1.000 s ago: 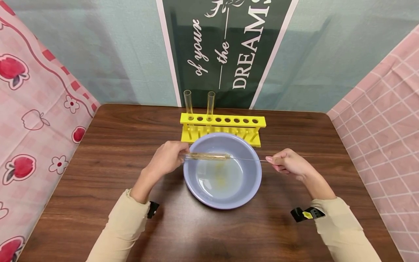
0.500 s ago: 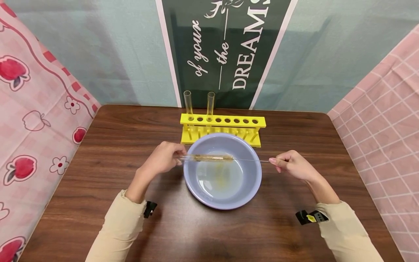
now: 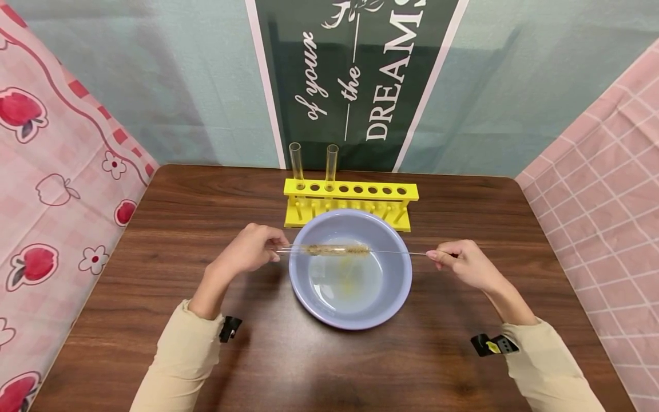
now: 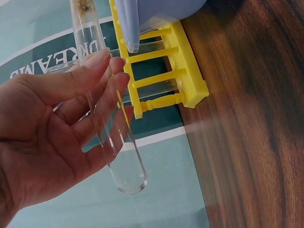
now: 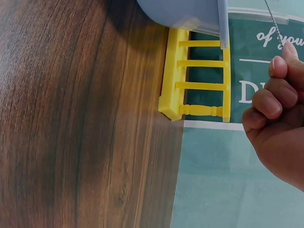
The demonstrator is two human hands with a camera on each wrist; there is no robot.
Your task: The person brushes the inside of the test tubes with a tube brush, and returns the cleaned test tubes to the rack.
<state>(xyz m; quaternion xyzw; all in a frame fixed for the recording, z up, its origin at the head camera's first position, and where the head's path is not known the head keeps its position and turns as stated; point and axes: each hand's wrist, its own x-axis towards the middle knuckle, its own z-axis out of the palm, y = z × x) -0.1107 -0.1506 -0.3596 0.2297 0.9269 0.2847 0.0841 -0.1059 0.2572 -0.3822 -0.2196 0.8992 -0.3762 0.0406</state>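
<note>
Over the lavender basin (image 3: 297, 286), a clear glass test tube (image 4: 127, 166) lies almost level in the head view. My left hand (image 3: 250, 247) pinches it between thumb and fingers near its rounded end, which sticks out past the palm in the left wrist view. Brown bristles of a test tube brush (image 3: 356, 249) fill the part of the tube above the basin. A thin twisted wire handle (image 3: 396, 252) runs from them to the right. My right hand (image 3: 465, 263) pinches the end of that wire, other fingers curled in. Cloudy, yellowish liquid (image 3: 355, 286) lies in the basin.
Behind the basin stands a yellow test tube rack (image 3: 378, 189). Two upright test tubes sit in it, one at the left end (image 3: 296, 163) and another test tube (image 3: 332, 166) nearby. The brown wooden table (image 3: 350, 372) is bordered by a printed backdrop (image 3: 206, 86).
My left hand has shifted a little left with the tube. My right hand has moved slightly right, drawing the brush outward, so more bare glass shows at the tube's left end.
</note>
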